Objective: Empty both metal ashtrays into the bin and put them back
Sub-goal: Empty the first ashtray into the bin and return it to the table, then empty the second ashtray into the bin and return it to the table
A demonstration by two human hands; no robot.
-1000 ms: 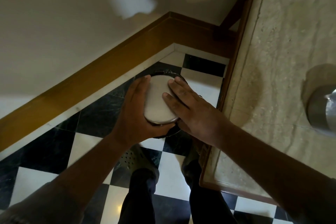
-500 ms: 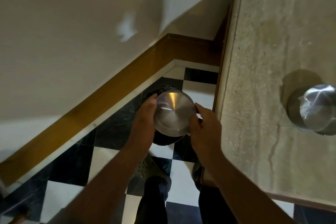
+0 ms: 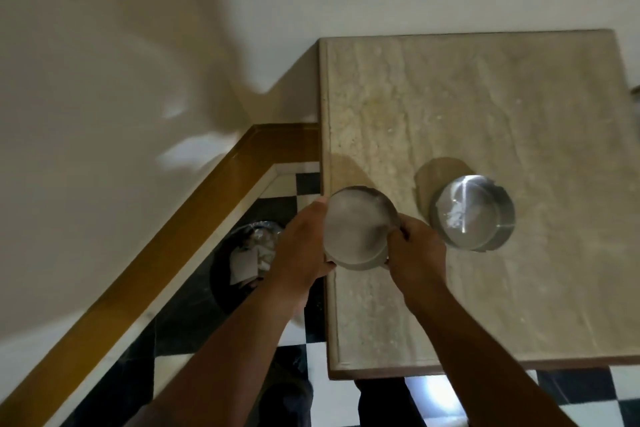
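Note:
A round metal ashtray (image 3: 358, 227) hangs over the left edge of the marble table (image 3: 485, 107), held between both hands. My left hand (image 3: 299, 250) grips its left side and my right hand (image 3: 417, 251) grips its right side. Whether it is upright or upside down is unclear in the blur. A second metal ashtray (image 3: 471, 211) stands on the table just to the right, with white bits inside. On the floor to the left, below my left hand, sits the dark round bin (image 3: 239, 260) with crumpled white paper in it.
A pale wall with a brown skirting board (image 3: 194, 218) runs diagonally on the left. The floor (image 3: 180, 319) is black-and-white checkered tile. My legs and shoes stand at the table's near left corner.
Both hands have lifted the ashtray from above the bin up and to the right, to the table's left edge. The bin, hidden under it before, now shows.

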